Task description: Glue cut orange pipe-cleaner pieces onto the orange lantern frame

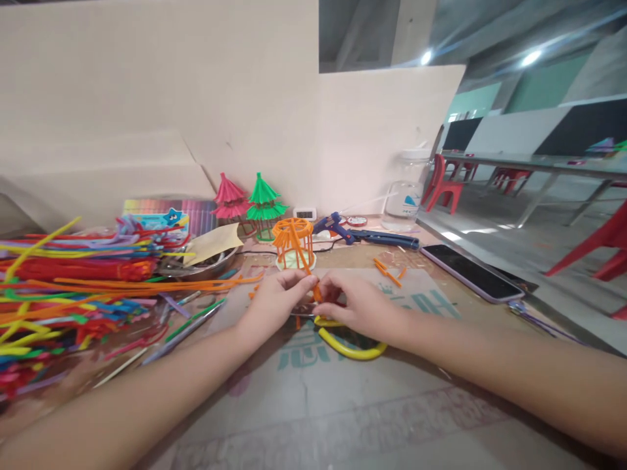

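Containers: the metal bowl [223,263] stands at my left, behind the work area. A sheet of yellow paper [213,243] lies across its top; the items inside are mostly covered and too small to identify. Behind the bowl, a clear case holds a row of markers [200,214], with a blue label on its front. The clear jar [402,196] stands upright at the rear right with its white lid on; I cannot tell whether it holds anything.

Hand pose: both of my forearms reach in from the lower corners and converge at the centre, above the printed sheet [255,405]. My left hand [274,294] is turned inward, thumb and index finger pinching the orange stem [305,260]. My right hand [360,303] grips near the stem's lower end, fingers curled, thumb tip close to the left fingertips. The stem slants up and left from my fingertips, in front of the orange cage [294,241], which stands on a pale round base.

Surroundings: the yellow-handled scissors [353,354] lie beneath my right hand, partly hidden. Orange offcuts [389,269] lie beyond it. The phone [470,271] lies farther right. Bundles of coloured stems [29,313] are heaped at the left.
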`<state>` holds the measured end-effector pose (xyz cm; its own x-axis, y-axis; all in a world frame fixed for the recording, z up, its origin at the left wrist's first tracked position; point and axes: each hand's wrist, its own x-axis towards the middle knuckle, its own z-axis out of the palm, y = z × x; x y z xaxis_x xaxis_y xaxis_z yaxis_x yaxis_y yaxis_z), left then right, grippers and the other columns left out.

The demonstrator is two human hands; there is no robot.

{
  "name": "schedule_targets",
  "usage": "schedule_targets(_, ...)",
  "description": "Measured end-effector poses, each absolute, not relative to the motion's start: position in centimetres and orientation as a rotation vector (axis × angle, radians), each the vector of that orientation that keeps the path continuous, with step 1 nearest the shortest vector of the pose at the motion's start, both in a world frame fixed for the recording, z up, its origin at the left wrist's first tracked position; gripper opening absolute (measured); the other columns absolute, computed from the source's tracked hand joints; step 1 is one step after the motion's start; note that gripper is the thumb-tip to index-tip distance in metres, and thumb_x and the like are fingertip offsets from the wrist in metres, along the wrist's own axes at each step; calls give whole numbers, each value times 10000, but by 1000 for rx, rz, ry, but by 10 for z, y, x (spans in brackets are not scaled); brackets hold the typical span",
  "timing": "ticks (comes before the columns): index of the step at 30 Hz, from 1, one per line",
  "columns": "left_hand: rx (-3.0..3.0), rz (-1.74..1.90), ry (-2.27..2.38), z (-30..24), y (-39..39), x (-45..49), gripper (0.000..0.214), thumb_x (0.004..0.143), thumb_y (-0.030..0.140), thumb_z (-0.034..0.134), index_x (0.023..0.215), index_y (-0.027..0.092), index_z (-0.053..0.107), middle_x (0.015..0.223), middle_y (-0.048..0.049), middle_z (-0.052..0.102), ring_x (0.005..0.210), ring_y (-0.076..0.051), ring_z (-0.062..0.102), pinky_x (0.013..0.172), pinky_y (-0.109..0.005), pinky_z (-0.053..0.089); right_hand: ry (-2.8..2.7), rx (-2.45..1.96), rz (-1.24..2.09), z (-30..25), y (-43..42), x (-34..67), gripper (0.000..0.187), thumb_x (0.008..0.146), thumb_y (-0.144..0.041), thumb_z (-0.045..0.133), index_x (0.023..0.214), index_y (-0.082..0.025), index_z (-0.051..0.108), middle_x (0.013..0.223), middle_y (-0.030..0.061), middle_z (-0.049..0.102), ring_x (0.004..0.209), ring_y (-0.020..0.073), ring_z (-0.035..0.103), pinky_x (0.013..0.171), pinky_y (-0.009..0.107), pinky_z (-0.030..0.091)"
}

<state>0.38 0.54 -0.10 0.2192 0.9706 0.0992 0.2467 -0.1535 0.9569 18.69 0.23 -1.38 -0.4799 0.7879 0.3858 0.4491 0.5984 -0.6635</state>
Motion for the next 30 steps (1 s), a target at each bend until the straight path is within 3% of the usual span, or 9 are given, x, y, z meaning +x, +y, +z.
schedule_targets(7,1573,1064,1183,5,4,7,350,731,497,701,771,149,694,752,-27,678,680,-158,614,609,-255,491,-1884,-1104,1089,2,5,190,326,901,-441,502,753,-170,606,673,-8,592,603,125,526,580,245,418)
schedule_targets(13,1681,1068,1152,3,6,6,332,775,478,662,737,150,689,743,-28,664,695,-152,594,650,-255,476,-1982,-1093,1120,5,5,190,302,876,-405,546,879,-166,730,818,12,685,737,163,583,663,265,460)
schedule_targets(19,1728,1104,1123,3,4,6,268,776,414,676,702,157,689,741,-25,675,705,-151,594,687,-261,467,-2026,-1119,1112,4,5,189,326,885,-404,521,747,-156,681,629,-22,563,577,112,464,557,233,390)
schedule_targets(23,1751,1086,1050,2,3,6,276,790,409,662,684,154,674,705,-24,657,691,-147,591,688,-261,467,-2021,-1056,1138,4,4,188,277,873,-373,532,764,-160,670,679,-12,604,620,120,509,598,239,414)
schedule_targets(30,1786,1083,1099,6,0,7,398,833,524,571,731,156,681,715,-28,647,718,-167,587,675,-265,472,-1963,-1141,1109,3,3,189,272,854,-379,549,786,-164,702,721,15,651,635,134,540,608,252,432)
